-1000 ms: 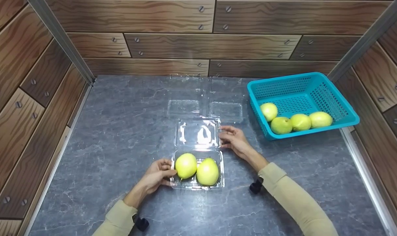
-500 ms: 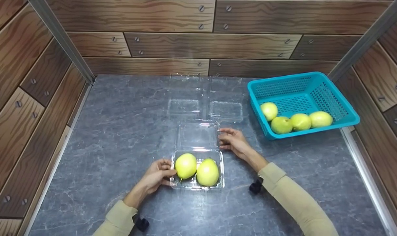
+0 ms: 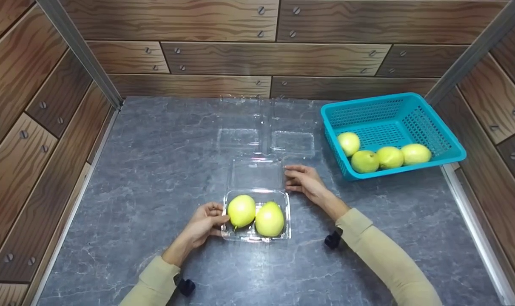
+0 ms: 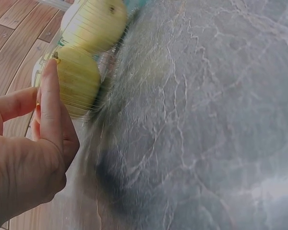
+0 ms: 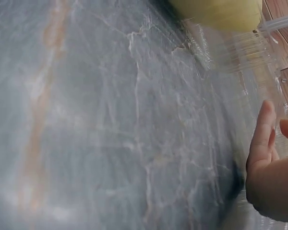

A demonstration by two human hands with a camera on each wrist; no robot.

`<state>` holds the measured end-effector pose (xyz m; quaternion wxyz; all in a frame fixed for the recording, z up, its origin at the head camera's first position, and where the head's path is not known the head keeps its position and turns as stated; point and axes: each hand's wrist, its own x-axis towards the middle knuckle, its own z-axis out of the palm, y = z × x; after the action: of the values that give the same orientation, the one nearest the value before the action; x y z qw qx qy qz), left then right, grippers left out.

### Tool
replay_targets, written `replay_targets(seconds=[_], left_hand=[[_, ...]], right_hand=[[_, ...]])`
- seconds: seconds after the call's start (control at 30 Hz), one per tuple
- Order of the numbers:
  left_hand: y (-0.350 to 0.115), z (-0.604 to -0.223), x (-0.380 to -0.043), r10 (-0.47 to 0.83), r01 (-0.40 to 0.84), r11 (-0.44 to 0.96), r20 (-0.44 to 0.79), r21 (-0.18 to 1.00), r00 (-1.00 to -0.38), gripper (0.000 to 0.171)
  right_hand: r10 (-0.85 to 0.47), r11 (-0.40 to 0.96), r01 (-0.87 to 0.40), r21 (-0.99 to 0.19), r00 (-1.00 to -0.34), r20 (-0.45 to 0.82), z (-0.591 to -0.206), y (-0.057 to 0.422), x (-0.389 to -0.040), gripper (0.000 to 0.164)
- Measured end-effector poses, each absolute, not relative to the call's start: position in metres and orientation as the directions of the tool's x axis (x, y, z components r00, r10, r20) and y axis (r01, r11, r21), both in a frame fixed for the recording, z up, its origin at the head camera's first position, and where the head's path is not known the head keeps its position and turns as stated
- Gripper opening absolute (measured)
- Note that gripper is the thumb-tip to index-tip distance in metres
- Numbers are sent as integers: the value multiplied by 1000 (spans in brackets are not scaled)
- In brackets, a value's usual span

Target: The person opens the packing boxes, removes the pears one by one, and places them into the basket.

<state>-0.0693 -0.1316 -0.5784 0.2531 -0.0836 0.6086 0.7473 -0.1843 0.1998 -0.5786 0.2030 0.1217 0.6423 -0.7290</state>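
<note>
In the head view, an opened clear plastic clamshell container [image 3: 256,239] holds two yellow-green pears [image 3: 241,211] side by side in its base. Its lid [image 3: 257,174] extends away from me, hinged at the base's far edge. My left hand [image 3: 204,224] pinches the left rim of the base, thumb on top and fingers below; in the left wrist view, the pears [image 4: 77,79] show through the ribbed plastic wall beyond the fingertips. My right hand [image 3: 306,182] holds the right edge of the lid between thumb and fingers [image 5: 263,129].
Two more clear clamshell containers [image 3: 239,137] stand opened behind the lid, near the back wall. A turquoise basket [image 3: 399,171] with several pears [image 3: 390,158] stands at the back right. Wood-patterned walls [image 3: 223,59] enclose the grey marbled table [image 3: 155,161].
The lid's tilt has changed and its bright glare has gone. The container base with the two pears has shifted slightly away from me, both hands staying at its edges.
</note>
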Motion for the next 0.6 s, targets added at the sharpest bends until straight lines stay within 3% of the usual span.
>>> replay_targets(seconds=[0.27, 0.6], left_hand=[[-133, -579, -69, 282, -480, -132, -431, 867, -857, 25], [-134, -577, -69, 295, -481, -125, -430, 868, -853, 25]], right_hand=[[-122, 79, 381, -921, -913, -389, -560, 213, -173, 48], [-228, 231, 209, -950, -938, -261, -531, 222, -156, 49]])
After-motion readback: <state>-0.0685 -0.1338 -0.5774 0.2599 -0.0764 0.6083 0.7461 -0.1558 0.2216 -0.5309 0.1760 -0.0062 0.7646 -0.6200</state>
